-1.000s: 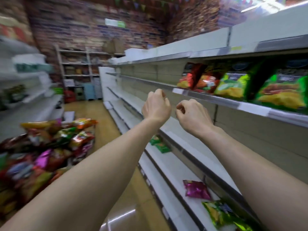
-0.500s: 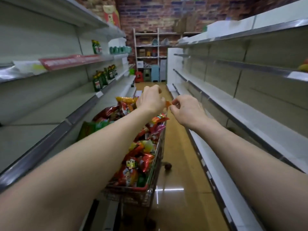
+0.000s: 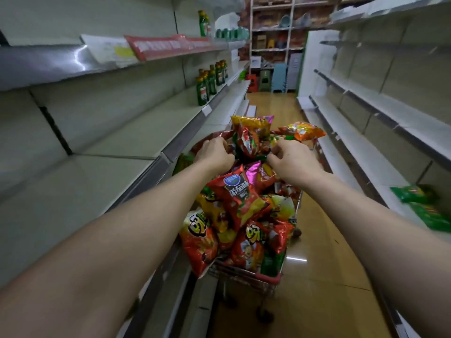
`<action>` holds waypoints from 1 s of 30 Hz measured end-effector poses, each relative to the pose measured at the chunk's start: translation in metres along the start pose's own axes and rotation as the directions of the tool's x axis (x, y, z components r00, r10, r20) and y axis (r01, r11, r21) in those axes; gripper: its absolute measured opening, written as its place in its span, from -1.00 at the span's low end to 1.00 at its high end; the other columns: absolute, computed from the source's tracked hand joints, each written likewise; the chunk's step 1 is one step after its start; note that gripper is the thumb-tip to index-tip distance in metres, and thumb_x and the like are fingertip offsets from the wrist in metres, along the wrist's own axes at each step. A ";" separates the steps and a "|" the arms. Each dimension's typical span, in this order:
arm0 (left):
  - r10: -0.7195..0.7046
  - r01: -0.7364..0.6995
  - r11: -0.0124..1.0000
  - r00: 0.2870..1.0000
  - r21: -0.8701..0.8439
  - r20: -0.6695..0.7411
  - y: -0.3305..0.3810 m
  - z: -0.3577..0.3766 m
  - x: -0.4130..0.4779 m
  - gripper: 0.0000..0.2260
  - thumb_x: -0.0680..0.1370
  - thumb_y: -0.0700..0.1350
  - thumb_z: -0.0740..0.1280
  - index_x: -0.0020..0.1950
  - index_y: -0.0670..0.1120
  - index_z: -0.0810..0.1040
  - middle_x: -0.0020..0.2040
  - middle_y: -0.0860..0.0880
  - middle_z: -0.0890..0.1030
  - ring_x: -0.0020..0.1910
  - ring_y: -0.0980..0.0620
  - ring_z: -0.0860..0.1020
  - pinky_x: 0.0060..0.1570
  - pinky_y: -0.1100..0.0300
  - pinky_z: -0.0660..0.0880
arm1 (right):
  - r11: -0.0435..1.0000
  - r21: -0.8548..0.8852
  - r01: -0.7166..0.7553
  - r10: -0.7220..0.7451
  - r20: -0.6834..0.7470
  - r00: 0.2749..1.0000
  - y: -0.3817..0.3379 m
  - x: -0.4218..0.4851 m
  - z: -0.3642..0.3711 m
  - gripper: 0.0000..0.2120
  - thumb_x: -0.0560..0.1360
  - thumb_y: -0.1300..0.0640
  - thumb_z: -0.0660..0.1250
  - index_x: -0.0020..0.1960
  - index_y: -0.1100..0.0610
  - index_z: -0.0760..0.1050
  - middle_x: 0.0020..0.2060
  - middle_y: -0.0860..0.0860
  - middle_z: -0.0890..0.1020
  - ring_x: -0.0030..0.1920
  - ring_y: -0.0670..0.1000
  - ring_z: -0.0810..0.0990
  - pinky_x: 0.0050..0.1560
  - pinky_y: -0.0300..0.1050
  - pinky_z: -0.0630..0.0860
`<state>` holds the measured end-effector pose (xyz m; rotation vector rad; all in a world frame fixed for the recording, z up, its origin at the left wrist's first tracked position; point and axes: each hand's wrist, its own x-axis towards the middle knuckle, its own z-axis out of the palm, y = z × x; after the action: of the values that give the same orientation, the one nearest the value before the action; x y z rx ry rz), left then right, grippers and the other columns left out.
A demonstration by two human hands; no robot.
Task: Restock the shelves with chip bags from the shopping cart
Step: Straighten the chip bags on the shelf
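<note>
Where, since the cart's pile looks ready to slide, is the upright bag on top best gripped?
Probably by its lower side edges, coming from the near side. The upright bag stands tall above the pile, flanks exposed; the left hand and right hand pinch it there, so it should lift straight up.

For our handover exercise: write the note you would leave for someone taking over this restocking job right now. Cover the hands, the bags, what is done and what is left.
Left hand: grips the lower left edge of a bag.
Right hand: pinches the same bag's lower right edge.
The bag stands upright above the pile in the cart.
Done: a few green bags lie on the right shelf.
Left: shelve this bag, then the heaped pile; most shelving is bare.
</note>
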<state>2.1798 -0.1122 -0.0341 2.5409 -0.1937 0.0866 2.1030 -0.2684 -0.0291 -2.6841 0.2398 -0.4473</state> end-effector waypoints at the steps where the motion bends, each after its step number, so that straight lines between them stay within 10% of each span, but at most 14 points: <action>1: -0.023 0.023 1.000 1.000 -0.003 0.008 -0.009 0.005 0.005 -0.60 0.51 -0.05 0.37 0.33 -0.06 0.45 0.28 -0.11 0.50 0.18 -0.12 0.52 0.17 -0.03 0.51 | 1.000 -0.008 -0.001 0.001 0.020 1.000 0.000 0.006 0.009 -0.76 0.58 0.02 0.25 0.09 0.16 0.54 0.03 0.13 0.59 0.05 0.21 0.55 0.01 0.09 0.53; 11: -0.266 0.284 0.951 0.953 -0.123 0.146 -0.058 0.079 0.042 -0.51 0.52 -0.01 0.38 0.40 -0.09 0.34 0.34 -0.11 0.44 0.26 -0.11 0.46 0.22 -0.02 0.47 | 0.999 -0.013 -0.030 0.032 0.213 0.977 0.027 0.058 0.104 -0.59 0.59 -0.05 0.21 0.34 0.16 0.43 0.19 0.16 0.54 0.13 0.20 0.54 0.08 0.12 0.53; 24: -0.536 0.602 0.642 0.795 -0.476 0.284 -0.090 0.161 0.080 -0.18 0.44 0.02 0.48 0.52 -0.04 0.04 0.32 -0.02 0.42 0.25 -0.09 0.48 0.21 -0.03 0.49 | 0.980 0.112 -0.163 0.095 0.457 0.884 0.074 0.115 0.200 -0.37 0.59 -0.07 0.21 0.51 0.23 0.12 0.33 0.25 0.41 0.30 0.25 0.42 0.27 0.15 0.41; 30: -0.588 0.698 0.462 0.703 -0.547 0.400 -0.095 0.177 0.079 -0.35 0.42 0.07 0.50 0.40 -0.11 0.33 0.30 -0.10 0.52 0.25 -0.13 0.51 0.12 -0.05 0.52 | 0.956 0.183 -0.228 0.103 0.519 0.848 0.081 0.114 0.224 -0.51 0.57 -0.12 0.23 0.35 0.18 0.30 0.18 0.15 0.54 0.13 0.17 0.55 0.16 0.16 0.51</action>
<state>2.2766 -0.1428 -0.2248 1.7153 0.6138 -0.4233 2.2780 -0.2860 -0.2253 -2.4085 0.2417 0.2750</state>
